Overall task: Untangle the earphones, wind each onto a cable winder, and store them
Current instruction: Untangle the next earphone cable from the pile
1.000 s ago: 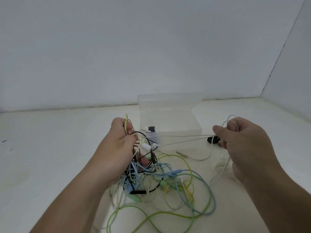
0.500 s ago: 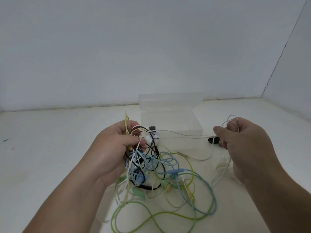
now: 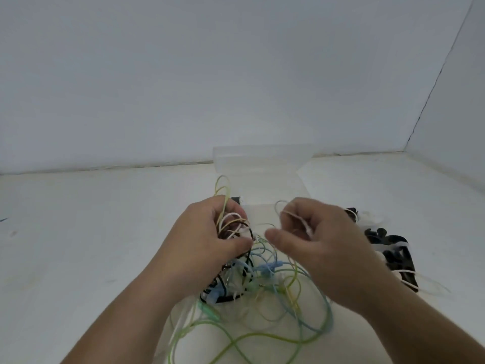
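A tangle of earphone cables [image 3: 262, 290] in green, blue, black, yellow and white lies on the white table in front of me. My left hand [image 3: 210, 243] grips the top of the tangle, with yellow, white and black loops sticking out above its fingers. My right hand [image 3: 320, 245] is close beside it and pinches a thin white cable [image 3: 286, 210] that loops over its fingers. The two hands are a few centimetres apart above the tangle. Black cable winders [image 3: 391, 250] lie to the right of my right hand.
A clear plastic storage box [image 3: 262, 164] with its lid raised stands just behind the hands. White walls close off the back and the right side. The table [image 3: 91, 232] spreads bare to the left.
My right hand has moved left with the white cable, close to my left hand. The stretched white strand between them has gone slack. The black winders, hidden before, now show at the right.
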Available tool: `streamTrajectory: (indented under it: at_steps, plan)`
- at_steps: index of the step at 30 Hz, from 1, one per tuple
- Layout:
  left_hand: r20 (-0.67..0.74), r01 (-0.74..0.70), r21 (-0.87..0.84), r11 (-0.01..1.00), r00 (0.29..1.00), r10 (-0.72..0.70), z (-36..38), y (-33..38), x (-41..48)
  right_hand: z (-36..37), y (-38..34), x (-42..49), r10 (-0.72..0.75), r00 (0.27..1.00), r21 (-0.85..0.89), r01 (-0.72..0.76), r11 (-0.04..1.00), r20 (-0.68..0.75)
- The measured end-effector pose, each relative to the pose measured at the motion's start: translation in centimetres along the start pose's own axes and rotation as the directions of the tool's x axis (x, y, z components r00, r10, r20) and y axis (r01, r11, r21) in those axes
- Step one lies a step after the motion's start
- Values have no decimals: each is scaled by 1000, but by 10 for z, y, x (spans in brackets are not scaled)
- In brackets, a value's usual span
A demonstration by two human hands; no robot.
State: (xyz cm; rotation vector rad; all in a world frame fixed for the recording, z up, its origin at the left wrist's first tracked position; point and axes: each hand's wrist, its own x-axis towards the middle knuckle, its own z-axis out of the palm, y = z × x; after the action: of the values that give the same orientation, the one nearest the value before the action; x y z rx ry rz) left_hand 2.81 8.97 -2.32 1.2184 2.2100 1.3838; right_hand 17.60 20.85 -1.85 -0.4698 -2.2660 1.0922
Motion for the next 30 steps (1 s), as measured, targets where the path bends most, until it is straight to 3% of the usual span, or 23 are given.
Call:
streamTrajectory:
  at_steps: [5, 11, 16, 21, 30]
  plan:
    - [63, -38, 44, 998, 997, 35, 4, 5, -3, 12, 3, -2, 21, 999, -77, -23, 997, -37]
    - [87, 17, -73, 997, 996, -11, 3, 4, -3, 12, 5, -2, 46, 999, -135, -47, 990, -10]
    - [222, 169, -392, 904, 971, -85, -1, 3, -2, 9, 4, -2, 100, 987, 125, -84, 989, -123]
    - [229, 264, -443, 857, 957, -177, 4, -2, 1, 10, 1, -1, 96, 984, 234, -60, 970, -147]
    - [266, 285, -522, 804, 950, -164, 5, -3, 1, 12, -3, -2, 57, 990, 299, -16, 954, -127]
